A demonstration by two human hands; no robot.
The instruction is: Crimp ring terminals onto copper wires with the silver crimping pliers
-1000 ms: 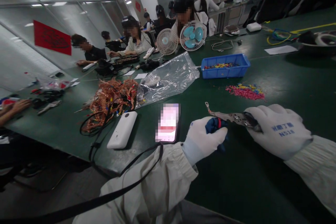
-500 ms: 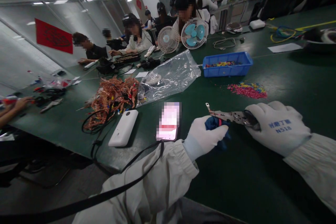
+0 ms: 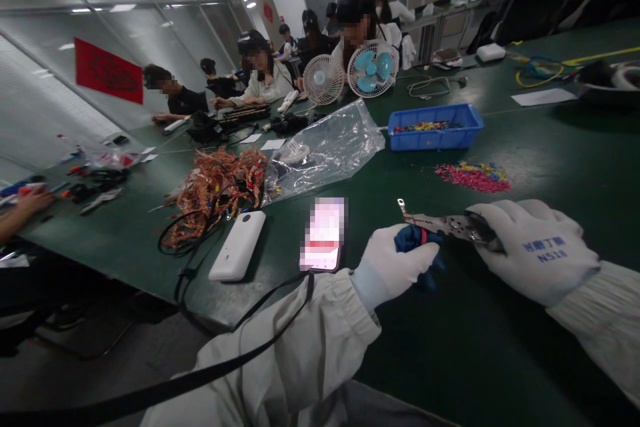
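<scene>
Both my hands wear white gloves over a dark green table (image 3: pixel 475 347). My left hand (image 3: pixel 395 263) is closed around a dark blue piece with a red band (image 3: pixel 413 239). My right hand (image 3: pixel 535 247) is closed on the handles of metal pliers (image 3: pixel 450 223). The plier jaws point left and grip a small metal ring terminal (image 3: pixel 401 204) just above my left hand. The two hands sit close together, joined by the tool.
A phone (image 3: pixel 324 235) and a white power bank (image 3: pixel 237 245) lie left of my hands. Further back are a copper wire tangle (image 3: pixel 215 187), a clear plastic bag (image 3: pixel 325 147), a blue bin (image 3: pixel 435 127), a pile of coloured bits (image 3: pixel 473 175) and two small fans (image 3: pixel 350 73). Other people sit along the far side.
The view has shifted slightly; my hands and the pliers keep the same grip and nearly the same place.
</scene>
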